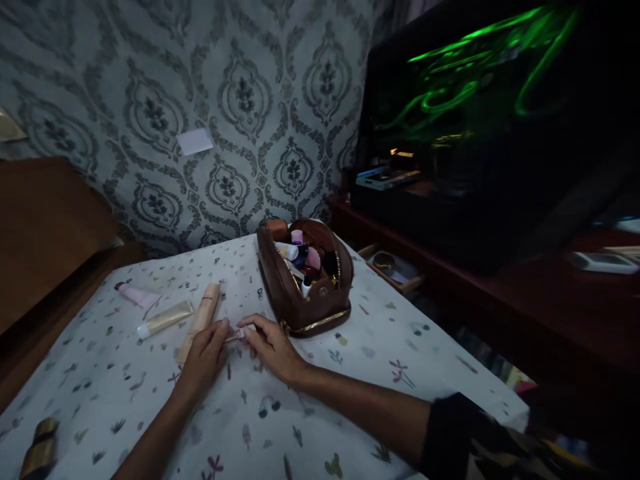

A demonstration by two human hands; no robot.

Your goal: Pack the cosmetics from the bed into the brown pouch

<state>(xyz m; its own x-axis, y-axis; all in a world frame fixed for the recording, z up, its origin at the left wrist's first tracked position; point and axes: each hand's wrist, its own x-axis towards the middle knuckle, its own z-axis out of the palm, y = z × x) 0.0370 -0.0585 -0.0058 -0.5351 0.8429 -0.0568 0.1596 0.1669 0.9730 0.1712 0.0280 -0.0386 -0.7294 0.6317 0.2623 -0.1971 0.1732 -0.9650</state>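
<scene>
My left hand [204, 357] and my right hand [271, 347] meet low over the patterned tablecloth [350, 360], both pinching a small pale pink item [237, 334] between their fingertips. Just behind them stands an open brown toiletry bag [295, 300] crammed with small cosmetic bottles and tubes. Left of my left hand lie a long beige tube [201, 319], a gold tube [166, 319] and a pink tube [136, 294].
A gold-and-dark container [40, 450] lies at the table's near left corner. A dark red side unit [500, 300] stands to the right, carrying a black case lit green [480, 93]. Patterned wallpaper is behind, a wooden headboard [45, 227] at left.
</scene>
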